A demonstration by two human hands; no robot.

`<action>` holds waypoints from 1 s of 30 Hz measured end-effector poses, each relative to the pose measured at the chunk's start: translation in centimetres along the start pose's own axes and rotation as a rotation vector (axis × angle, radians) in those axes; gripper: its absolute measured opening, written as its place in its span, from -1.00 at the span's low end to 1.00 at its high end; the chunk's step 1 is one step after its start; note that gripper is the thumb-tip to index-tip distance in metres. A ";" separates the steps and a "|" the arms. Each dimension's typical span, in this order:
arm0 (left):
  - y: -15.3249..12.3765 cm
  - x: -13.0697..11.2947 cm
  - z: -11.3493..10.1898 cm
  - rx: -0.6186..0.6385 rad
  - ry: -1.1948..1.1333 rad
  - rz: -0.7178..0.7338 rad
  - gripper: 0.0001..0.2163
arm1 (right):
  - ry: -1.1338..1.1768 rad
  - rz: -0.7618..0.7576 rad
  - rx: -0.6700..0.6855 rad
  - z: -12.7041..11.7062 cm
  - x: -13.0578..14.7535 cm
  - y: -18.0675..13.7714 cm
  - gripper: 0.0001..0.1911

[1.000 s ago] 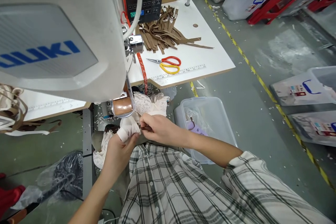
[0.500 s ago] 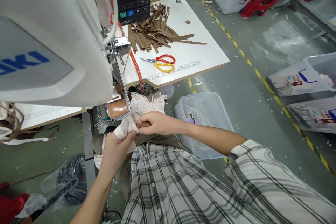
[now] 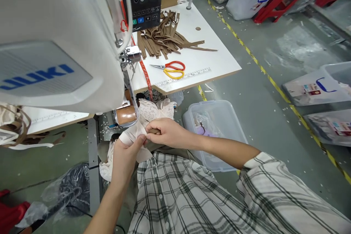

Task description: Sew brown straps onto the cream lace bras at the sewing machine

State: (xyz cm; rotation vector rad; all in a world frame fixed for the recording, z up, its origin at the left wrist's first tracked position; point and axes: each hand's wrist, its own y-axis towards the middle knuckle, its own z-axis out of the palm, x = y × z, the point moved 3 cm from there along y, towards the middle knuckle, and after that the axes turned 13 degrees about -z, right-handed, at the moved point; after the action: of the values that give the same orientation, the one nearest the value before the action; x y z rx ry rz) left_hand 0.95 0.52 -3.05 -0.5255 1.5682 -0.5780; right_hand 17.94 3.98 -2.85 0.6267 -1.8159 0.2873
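Note:
A cream lace bra point(image 3: 156, 109) hangs over my lap below the sewing machine's arm point(image 3: 126, 114). My left hand point(image 3: 124, 152) is closed on the bra's pale fabric band, thumb pressed along its edge. Opposite it, my right hand point(image 3: 167, 132) pinches the same edge, fingertips almost touching my left thumb. Something small and brown shows between the right fingers, perhaps a strip end; its full shape is hidden. More cream lace hangs below my left wrist.
On the white table point(image 3: 219, 66) lie brown strips point(image 3: 164, 34), scissors point(image 3: 172, 69) and a printed ruler. The machine head point(image 3: 55, 44) and control panel point(image 3: 145, 3) stand at left. A clear bin point(image 3: 233, 124) sits on the floor to the right; more bins lie beyond.
Both hands stay on the bra's fabric edge, the left one shifted slightly right. The whole view has shifted a little, bringing more of the machine's lettering into sight.

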 end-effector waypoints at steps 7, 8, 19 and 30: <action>-1.1 3.1 -0.4 0.174 -0.523 0.221 -0.12 | 0.528 0.125 0.140 -2.8 3.3 2.5 -0.89; -1.4 3.2 -0.2 0.223 -0.509 0.250 -0.07 | 0.561 0.126 0.212 -3.0 4.1 3.1 -0.89; -0.3 -2.0 -6.6 -0.279 0.896 1.026 -0.35 | -0.474 -0.224 0.423 -4.6 7.4 9.8 -0.64; 3.3 -2.5 -7.4 -0.307 1.224 1.152 -0.33 | -0.515 -0.188 0.410 -4.5 6.8 9.5 -0.70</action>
State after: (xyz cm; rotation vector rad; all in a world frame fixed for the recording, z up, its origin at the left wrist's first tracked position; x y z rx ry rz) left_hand -6.26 5.08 -2.86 0.7152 2.7315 0.3681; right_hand 14.88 12.20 6.04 1.2412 -2.1844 0.4019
